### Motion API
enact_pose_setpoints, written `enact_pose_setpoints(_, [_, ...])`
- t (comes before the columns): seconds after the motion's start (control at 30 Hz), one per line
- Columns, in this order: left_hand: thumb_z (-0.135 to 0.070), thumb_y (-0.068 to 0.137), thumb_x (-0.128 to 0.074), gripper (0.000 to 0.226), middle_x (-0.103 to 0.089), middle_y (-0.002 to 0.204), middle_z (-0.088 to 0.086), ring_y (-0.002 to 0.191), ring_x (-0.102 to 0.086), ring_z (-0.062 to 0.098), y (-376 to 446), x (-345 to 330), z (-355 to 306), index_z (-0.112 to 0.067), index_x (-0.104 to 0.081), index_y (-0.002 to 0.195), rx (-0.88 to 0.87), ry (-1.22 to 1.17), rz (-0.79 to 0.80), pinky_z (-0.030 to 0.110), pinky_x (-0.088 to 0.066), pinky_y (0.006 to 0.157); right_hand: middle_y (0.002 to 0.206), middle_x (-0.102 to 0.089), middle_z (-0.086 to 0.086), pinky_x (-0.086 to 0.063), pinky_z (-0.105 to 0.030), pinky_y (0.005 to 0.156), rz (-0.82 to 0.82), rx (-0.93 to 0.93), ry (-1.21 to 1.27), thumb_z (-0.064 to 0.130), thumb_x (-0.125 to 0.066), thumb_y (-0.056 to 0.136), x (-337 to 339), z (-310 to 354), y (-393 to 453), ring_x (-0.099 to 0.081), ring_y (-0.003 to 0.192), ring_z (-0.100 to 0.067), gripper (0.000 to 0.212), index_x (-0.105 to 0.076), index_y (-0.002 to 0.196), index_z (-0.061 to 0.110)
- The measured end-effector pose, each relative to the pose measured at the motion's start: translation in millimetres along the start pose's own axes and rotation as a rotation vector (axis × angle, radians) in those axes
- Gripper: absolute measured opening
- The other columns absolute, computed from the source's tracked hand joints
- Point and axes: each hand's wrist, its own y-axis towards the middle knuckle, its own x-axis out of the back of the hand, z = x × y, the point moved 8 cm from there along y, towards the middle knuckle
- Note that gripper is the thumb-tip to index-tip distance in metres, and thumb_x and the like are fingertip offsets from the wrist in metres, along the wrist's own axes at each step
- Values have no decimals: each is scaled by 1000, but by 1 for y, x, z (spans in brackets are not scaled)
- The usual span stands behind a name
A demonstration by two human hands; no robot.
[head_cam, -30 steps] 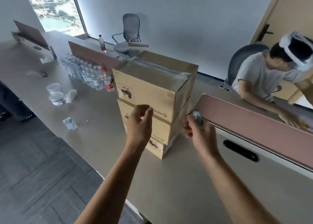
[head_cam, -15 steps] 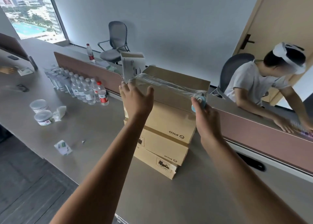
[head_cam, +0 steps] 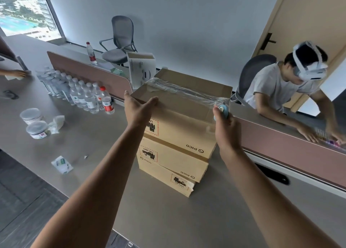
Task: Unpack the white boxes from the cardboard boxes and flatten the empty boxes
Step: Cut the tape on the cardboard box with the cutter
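Head view shows three cardboard boxes stacked at 12 o'clock on the grey table (head_cam: 168, 219), between both arms. The top box (head_cam: 179, 116) is still sealed with a strip of clear tape (head_cam: 187, 90) running along its lid seam. The left hand (head_cam: 137, 109) lies flat on the lid's near-left corner, fingers straight, steadying it. The right hand (head_cam: 227, 127) is curled around a small blue cutter (head_cam: 222, 111) held at the tape's right end, at about 1 o'clock.

Corrugated card like this should be stiff and fairly light, though the contents add weight I cannot judge. The tape looks slick and wrinkled, so the blade should follow the seam shallowly to spare whatever lies beneath. Once slit, the flaps are the natural place to take hold.

Count: three cardboard boxes, the middle box (head_cam: 174, 157) and bottom box (head_cam: 168, 178) unopened; one white box (head_cam: 141, 71) standing at 11 o'clock beyond the stack.
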Motion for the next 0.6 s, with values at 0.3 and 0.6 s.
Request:
enact_pose_setpoints(0.3, [-53,48,-91,82,-67,108,11,94,-73,32,-13,1,5,-24,-46,110,93,-170,69,50,-64,82,83,-64,-2,-39,-9,50,59,15,9,41,-60,101,-9,-1,-6,-58,63,-1,40,-66,110,3])
enact_pose_setpoints(0.6, [-32,68,-92,62,-65,106,12,96,-71,32,-27,-2,-8,-18,-46,108,90,-175,39,52,-63,82,74,-64,5,-47,-29,62,-14,-119,85,49,-63,97,2,-6,-8,-61,63,-7,42,-71,105,9])
